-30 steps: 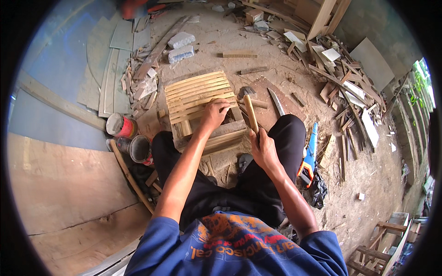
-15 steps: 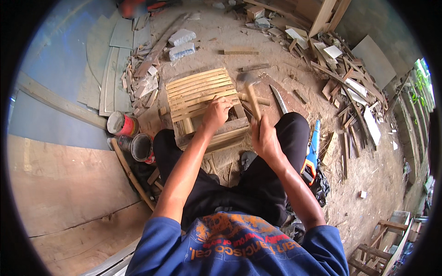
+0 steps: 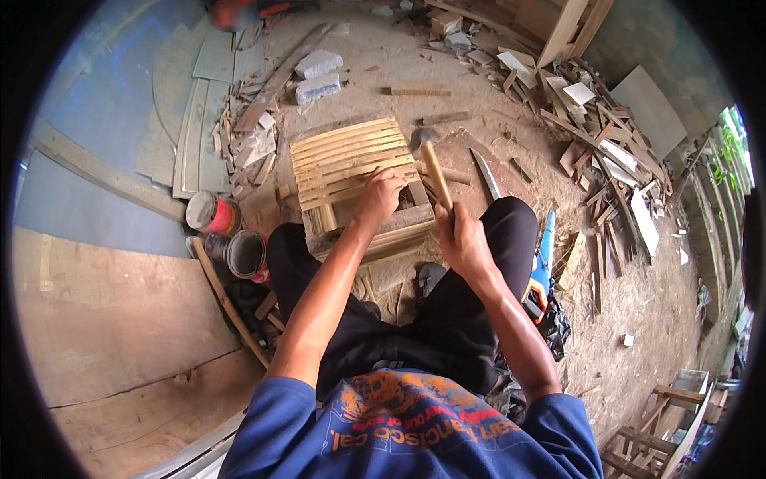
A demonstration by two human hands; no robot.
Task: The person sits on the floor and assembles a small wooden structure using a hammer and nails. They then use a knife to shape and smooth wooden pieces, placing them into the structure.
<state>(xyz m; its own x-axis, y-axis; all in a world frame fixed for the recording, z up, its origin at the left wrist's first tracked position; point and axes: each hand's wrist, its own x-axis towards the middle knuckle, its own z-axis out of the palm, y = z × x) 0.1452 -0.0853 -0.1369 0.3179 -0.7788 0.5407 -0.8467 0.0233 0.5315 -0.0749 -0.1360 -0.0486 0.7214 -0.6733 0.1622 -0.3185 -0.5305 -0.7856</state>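
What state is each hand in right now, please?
Left hand: fingers curled over the pale slatted wooden frame; cannot tell whether its grip holds anything.
Right hand: closed, holding the tan wooden-handled hammer with a dark metal head.

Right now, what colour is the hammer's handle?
Light tan; the hammer handle shows best in the head view.

crate (image 3: 345, 161) between buckets (image 3: 211, 214) and saw (image 3: 542, 262)

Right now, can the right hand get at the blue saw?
Probably not directly: the right hand is closed around the hammer, and the right knee looks to be between it and the blue saw.
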